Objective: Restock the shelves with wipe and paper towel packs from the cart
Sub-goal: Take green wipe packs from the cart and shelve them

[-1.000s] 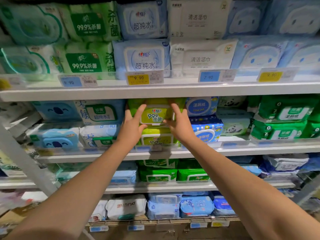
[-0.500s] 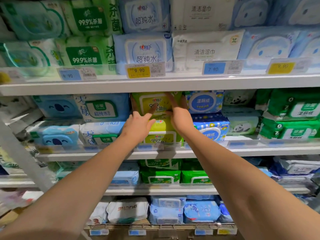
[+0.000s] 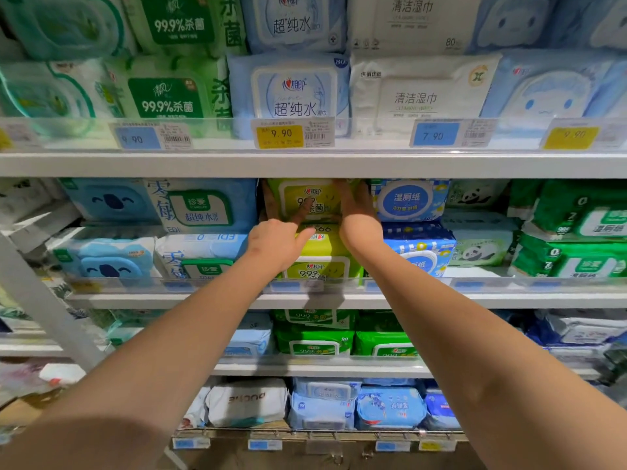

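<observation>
On the white middle shelf (image 3: 441, 300) I see the lime-green soft plastic wipe pack (image 3: 307, 201) stacked on a matching lower pack (image 3: 322, 262). My left hand (image 3: 274, 245) and right hand (image 3: 358, 218) press its sides with outstretched fingers. The upper shelf board (image 3: 305, 164) sits close at twelve o'clock; blue packs (image 3: 409, 200) crowd three and nine.

Your right hand's (image 3: 356, 215) fingertips fade into the shadow under the shelf (image 3: 305, 164). Your left hand's (image 3: 274, 245) fingers are dim there too, so their hold on the yellow-green pack (image 3: 315, 201) is unclear. Both hands cover part of its label. The top packs (image 3: 295, 18) are cut off by the frame. The lower price tags (image 3: 288, 285) are too blurred to read.
</observation>
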